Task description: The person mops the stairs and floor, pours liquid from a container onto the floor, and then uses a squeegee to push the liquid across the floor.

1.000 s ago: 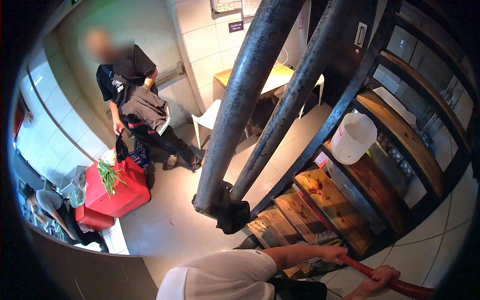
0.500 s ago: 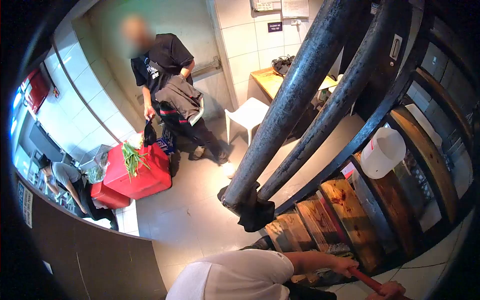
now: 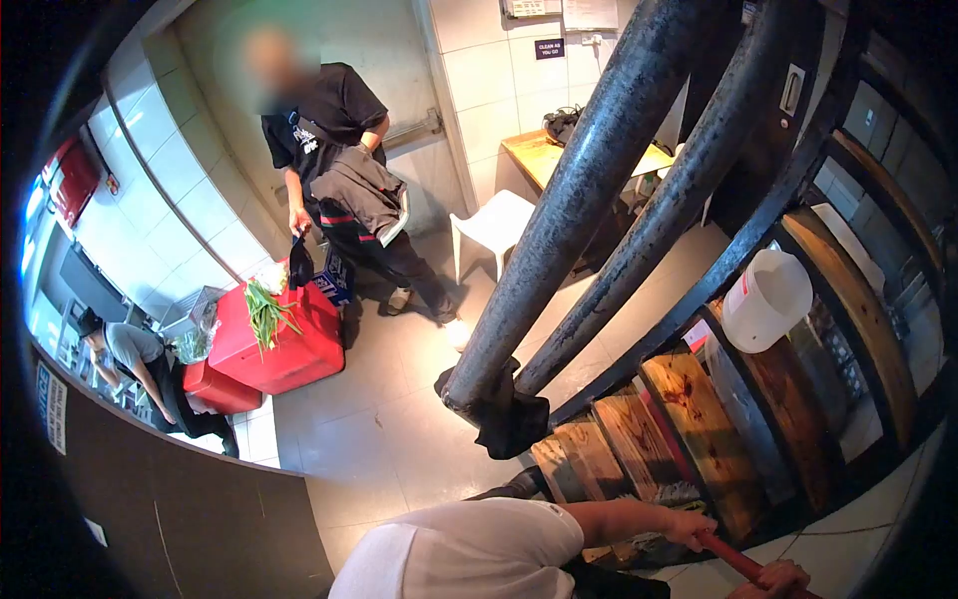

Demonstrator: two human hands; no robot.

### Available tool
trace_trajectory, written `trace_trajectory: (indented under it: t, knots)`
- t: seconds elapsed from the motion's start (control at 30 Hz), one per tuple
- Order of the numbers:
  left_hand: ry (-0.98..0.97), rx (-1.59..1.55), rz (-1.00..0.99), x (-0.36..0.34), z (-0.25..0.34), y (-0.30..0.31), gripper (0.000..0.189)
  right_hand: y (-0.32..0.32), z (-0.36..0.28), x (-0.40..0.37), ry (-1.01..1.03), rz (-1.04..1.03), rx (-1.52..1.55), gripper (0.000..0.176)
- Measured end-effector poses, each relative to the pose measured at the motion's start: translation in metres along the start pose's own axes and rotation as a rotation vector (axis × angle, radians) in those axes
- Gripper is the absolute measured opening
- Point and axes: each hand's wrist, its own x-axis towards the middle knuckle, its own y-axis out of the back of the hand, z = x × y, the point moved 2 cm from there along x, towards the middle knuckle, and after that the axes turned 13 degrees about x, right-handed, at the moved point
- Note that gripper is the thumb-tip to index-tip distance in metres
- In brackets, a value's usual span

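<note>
Red pole (image 3: 730, 555) lies at the near right, slanting between the person's two hands and running down towards the near edge of the view. The left hand (image 3: 689, 529), at the end of the bare forearm below a white sleeve (image 3: 549, 529), is closed around the pole at the upper end of its visible length. The right hand (image 3: 778, 577) grips it lower and farther right, fingers curled over, partly cut by the near edge. The exposed red stretch sits between the two grips, which are apart from each other; what lies at the pole's ends cannot be made out. Just beyond the left hand are the wooden stair treads (image 3: 689, 389), and farther right a white bucket (image 3: 766, 301) stands on one of them. Thick dark pipes (image 3: 589, 180) slant across the middle. At the far left, another person in black (image 3: 334, 115) stands beside a red container (image 3: 279, 349) with long green leaves (image 3: 267, 314) on top; a white chair (image 3: 494, 225) stands to that person's right in the scene.
</note>
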Motion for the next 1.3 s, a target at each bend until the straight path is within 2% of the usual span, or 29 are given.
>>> trace_trajectory:
  t: [0.07, 0.17, 0.27, 0.47, 0.67, 0.77, 0.87, 0.97, 1.07, 1.1, 1.17, 1.2, 1.27, 1.3]
  knots:
    - [-0.018, -0.036, 0.001, 0.002, -0.007, -0.008, 0.034, -0.002, -0.004, -0.004, 0.046, 0.036, -0.328, 0.022]
    - [-0.045, -0.072, 0.002, -0.002, -0.002, -0.005, 0.035, 0.015, -0.004, -0.005, 0.153, -0.046, -0.692, 0.026]
    - [0.001, -0.110, -0.053, -0.004, 0.004, 0.001, 0.035, 0.004, -0.011, -0.005, 0.202, -0.036, -0.682, 0.033]
    - [-0.014, -0.048, 0.015, -0.005, 0.002, -0.004, 0.035, 0.006, -0.009, -0.007, -0.001, -0.073, -0.115, 0.038]
    - [-0.013, -0.042, 0.019, -0.001, -0.004, -0.008, 0.032, 0.026, -0.005, -0.009, 0.523, -0.272, -1.025, 0.020]
    - [-0.010, -0.082, 0.010, 0.001, -0.008, -0.011, 0.030, 0.032, -0.003, -0.006, 0.756, -0.408, -1.235, 0.010]
    - [-0.038, -0.123, 0.030, -0.002, -0.006, -0.008, 0.029, 0.015, -0.004, -0.006, 0.642, -0.383, -0.970, 0.013]
    - [-0.063, -0.109, 0.059, 0.001, -0.011, -0.014, 0.030, 0.057, 0.014, -0.014, 0.411, -0.204, -0.814, 0.016]
    - [-0.075, -0.064, 0.041, 0.003, -0.012, -0.017, 0.029, 0.051, 0.010, -0.011, 0.120, -0.202, -0.209, 0.012]
    - [-0.079, -0.047, 0.026, 0.004, -0.012, -0.015, 0.029, 0.048, 0.008, -0.010, 0.269, -0.222, -0.443, 0.012]
    - [0.031, -0.126, -0.031, -0.002, 0.000, -0.006, 0.030, 0.037, 0.001, -0.009, 0.564, -0.255, -0.918, 0.019]
    - [0.088, -0.167, -0.058, -0.005, 0.007, -0.002, 0.031, 0.030, -0.002, -0.007, 0.437, -0.191, -0.666, 0.021]
    - [0.028, -0.086, -0.044, -0.007, 0.010, 0.003, 0.032, -0.004, -0.010, -0.005, 0.180, -0.063, -0.157, 0.028]
    - [-0.002, -0.045, -0.035, -0.008, 0.010, 0.004, 0.032, -0.005, -0.010, -0.005, 0.161, -0.039, -0.112, 0.028]
